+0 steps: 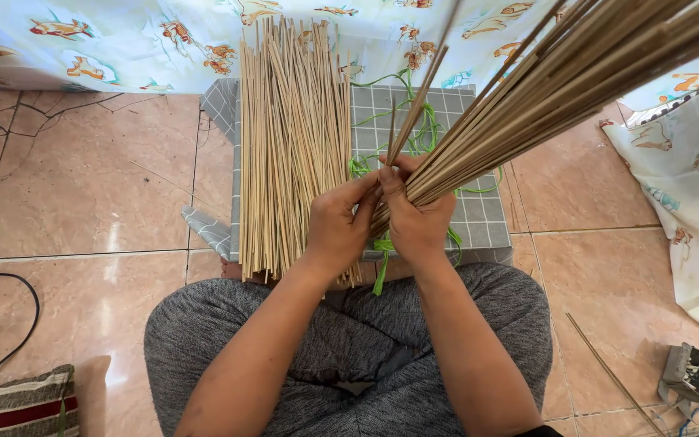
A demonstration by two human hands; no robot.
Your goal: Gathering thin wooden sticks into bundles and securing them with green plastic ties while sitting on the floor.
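My right hand (416,217) grips the lower end of a thick bundle of thin tan sticks (560,89) that fans up and to the right past the frame's top edge. Pressed against that bundle, my left hand (340,226) pinches one or two single sticks (414,113) between its fingertips. A loose pile of the same sticks (293,137) lies flat on a grey checked cloth (487,218) just left of my hands. Green plastic string (382,271) hangs below my hands and loops over the cloth behind them.
I sit cross-legged in grey trousers (349,340) on a pink tiled floor (82,178). A printed sheet (689,178) hangs at the back and right. A black cable (10,324) and striped cushion (18,405) lie at lower left; a stray stick (608,372) and small metal object (693,376) at lower right.
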